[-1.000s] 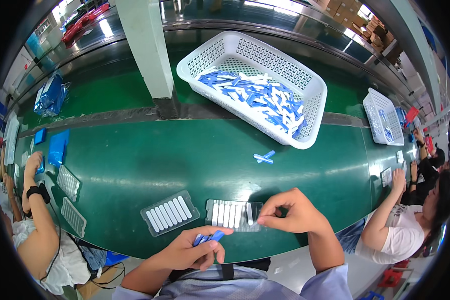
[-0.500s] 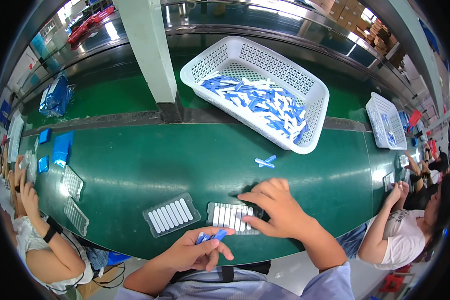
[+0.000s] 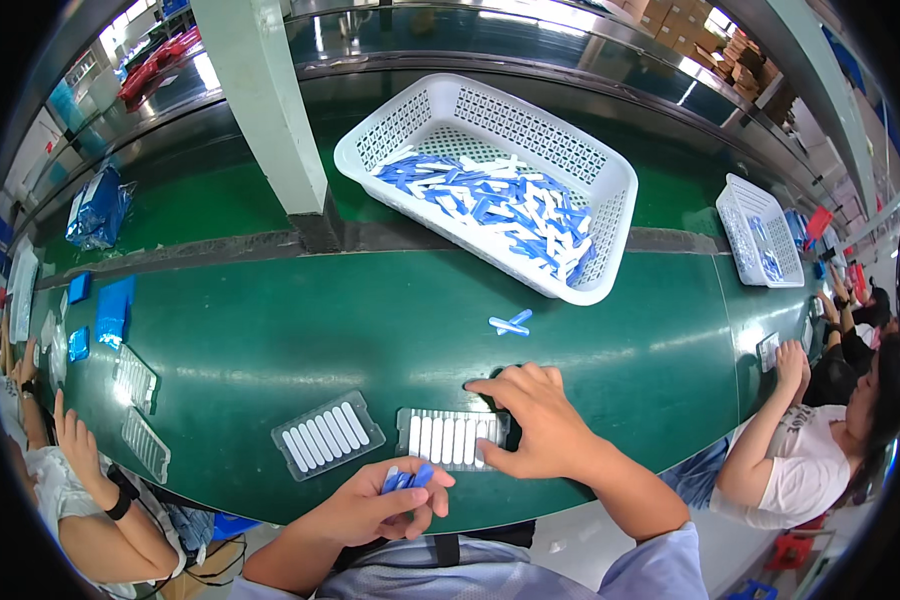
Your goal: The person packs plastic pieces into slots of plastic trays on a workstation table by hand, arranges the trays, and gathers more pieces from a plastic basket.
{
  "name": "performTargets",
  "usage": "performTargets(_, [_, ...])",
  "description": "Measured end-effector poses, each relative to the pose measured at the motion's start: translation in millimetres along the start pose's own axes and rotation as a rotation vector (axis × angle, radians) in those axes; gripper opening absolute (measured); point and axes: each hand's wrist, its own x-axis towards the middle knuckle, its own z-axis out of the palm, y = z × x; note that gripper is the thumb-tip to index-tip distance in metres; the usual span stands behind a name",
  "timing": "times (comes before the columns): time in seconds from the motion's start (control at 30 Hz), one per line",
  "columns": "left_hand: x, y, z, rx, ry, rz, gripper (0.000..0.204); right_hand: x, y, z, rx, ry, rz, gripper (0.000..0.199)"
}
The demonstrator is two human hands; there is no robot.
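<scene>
My left hand (image 3: 365, 508) is closed around a few small blue-and-white plastic sticks (image 3: 408, 478), close to the table's front edge. My right hand (image 3: 542, 425) reaches over the right end of a clear plastic tray (image 3: 442, 411), thumb and forefinger apart. Its thumb is at the last of the white sticks (image 3: 448, 440) lying side by side in that tray; I see nothing held in the fingers. To the left lies a second clear tray (image 3: 346, 461), slightly turned, with a row of white sticks. Two blue sticks (image 3: 511, 325) lie crossed beyond my right hand.
A large white basket (image 3: 485, 245) of blue and white sticks stands beyond, by a pale post (image 3: 260, 110). At left are empty clear trays (image 3: 145, 445) and blue packets (image 3: 114, 308). People (image 3: 785, 450) sit on both sides; a smaller basket (image 3: 760, 270) is far right.
The whole view has shifted slightly, so the table's things appear a little further left. My hands keep nearly the same pose at the trays. The left neighbour's arms have moved.
</scene>
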Motion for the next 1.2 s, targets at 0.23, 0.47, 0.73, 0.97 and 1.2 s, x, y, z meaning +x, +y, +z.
performTargets(0.23, [0, 5, 0, -0.049, -0.002, -0.044, 0.036, -3, -4, -7, 0.29, 0.081, 0.045, 0.052])
performTargets(0.47, [6, 12, 30, 0.165, 0.004, -0.125, 0.038, -10, -33, 8, 0.454, -0.002, -0.112, 0.015])
performTargets(0.73, [3, 6, 9, 0.083, -0.004, -0.06, 0.024, -26, -8, -7, 0.899, 0.165, 0.234, 0.006])
performTargets(0.97, [-6, 22, 11, 0.302, 0.015, 0.021, 0.011, -25, 20, -21, 1.143, 0.137, 0.462, 0.007])
performTargets(1.2, [-18, 29, 10, 0.379, 0.096, -0.022, 0.014, -14, 25, -34, 1.037, -0.026, 0.39, 0.009])
